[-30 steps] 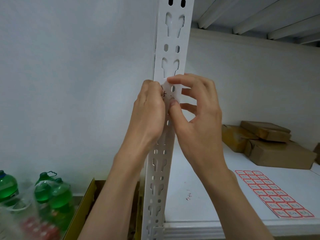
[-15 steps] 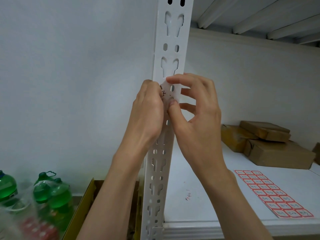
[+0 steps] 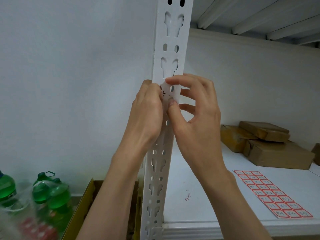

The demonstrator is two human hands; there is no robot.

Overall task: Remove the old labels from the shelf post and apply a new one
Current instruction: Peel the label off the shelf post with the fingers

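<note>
**Head view: both hands work at a label on the shelf post**

Head camera looks up along a white perforated shelf post (image 3: 170, 49) that runs from the bottom edge to the top of the frame. Both hands meet on it at mid-height. The left hand (image 3: 147, 111) comes in from the post's left side with its fingers curled against the metal; whether they actually pinch anything is hidden behind its knuckles, so its grip cannot be told. The right hand (image 3: 195, 118) reaches from the right, index finger laid across the post above and thumb pressed on the front face below, the other fingers bent behind the post's right edge.

Between the two hands sits a white label (image 3: 167, 94) stuck on the post face, with dark handwritten marks showing just beside the left knuckles. The right thumb and index finger bracket this label; the thumb tip touches its lower part.

To the right, a white shelf (image 3: 207, 205) carries a sheet of red-bordered labels (image 3: 272, 194) lying flat near the front edge, and several brown parcels (image 3: 270, 144) stacked further back against the wall. Small reddish scraps (image 3: 188, 196) lie on the shelf near the post. Lower left, green bottles (image 3: 50, 193) stand blurred, beside the yellow rim of a cardboard box (image 3: 84, 201).
</note>
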